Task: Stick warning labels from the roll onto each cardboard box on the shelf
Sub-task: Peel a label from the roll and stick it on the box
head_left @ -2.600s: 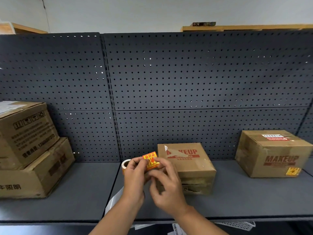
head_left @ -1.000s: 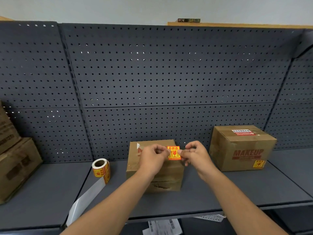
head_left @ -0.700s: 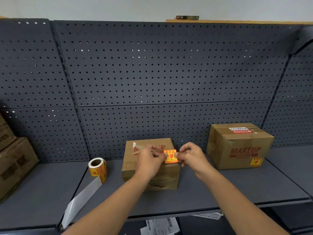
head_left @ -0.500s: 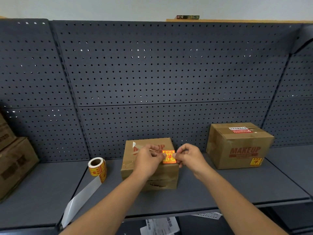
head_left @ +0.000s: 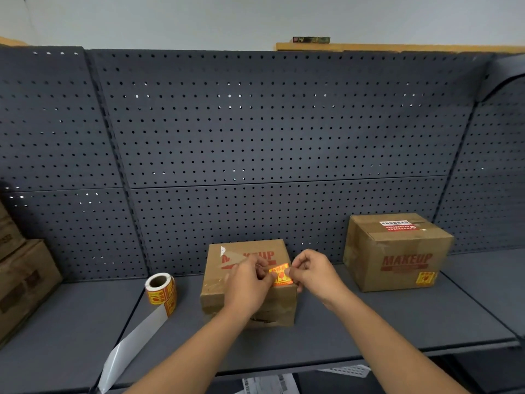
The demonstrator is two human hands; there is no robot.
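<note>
An orange and yellow warning label [head_left: 280, 274] is held by its two side edges at the front top right corner of the middle cardboard box [head_left: 218, 291]. My left hand [head_left: 247, 285] pinches the label's left edge and my right hand [head_left: 314, 273] pinches its right edge. Whether the label touches the cardboard I cannot tell. The label roll [head_left: 161, 290] stands on the shelf left of that box, with a white backing strip [head_left: 133, 342] trailing over the shelf's front edge. Further right stands another box [head_left: 397, 251] with a label on its front lower right corner.
Stacked cardboard boxes [head_left: 20, 282] sit at the far left of the grey shelf [head_left: 397, 319]. A dark pegboard wall [head_left: 270, 137] backs the shelf. Papers [head_left: 270, 383] lie below the shelf's front edge.
Both hands left the roll on the shelf and carried the peeled label right to the middle box, then lowered it to the box's front top corner. The view shifted right.
</note>
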